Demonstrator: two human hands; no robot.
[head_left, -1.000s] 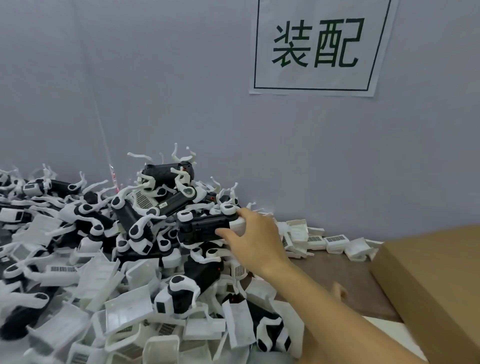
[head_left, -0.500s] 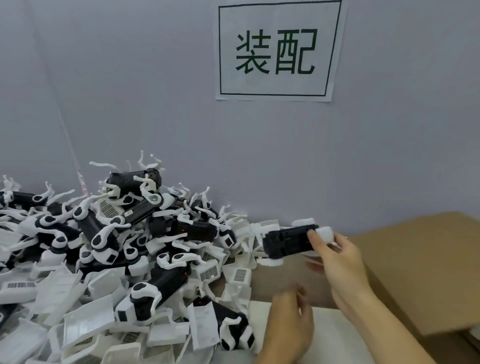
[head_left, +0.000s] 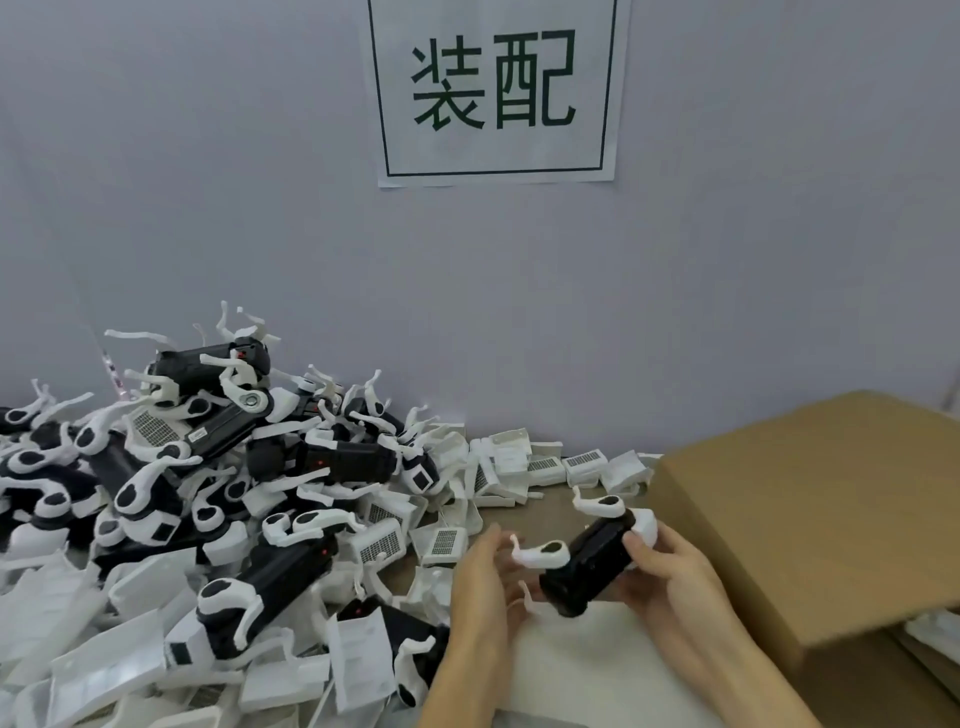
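My right hand (head_left: 670, 571) grips a black plastic unit (head_left: 592, 564) with white curved arms, held tilted low in front of me above the table. My left hand (head_left: 480, 582) is raised just left of it, fingers straight and spread beside one white arm of the unit; whether they touch it I cannot tell. A large pile of the same black-and-white units (head_left: 208, 467) fills the left side of the table against the wall.
Small white ribbed parts (head_left: 545, 462) lie scattered along the wall behind my hands. A brown cardboard box (head_left: 831, 509) stands at the right, close to my right hand. A white sheet (head_left: 597, 670) covers the table under my hands. A paper sign (head_left: 496, 88) hangs on the grey wall.
My right hand took a black unit from the pile, carried it right and brought it down toward me. My left hand rose from the table edge to meet it.
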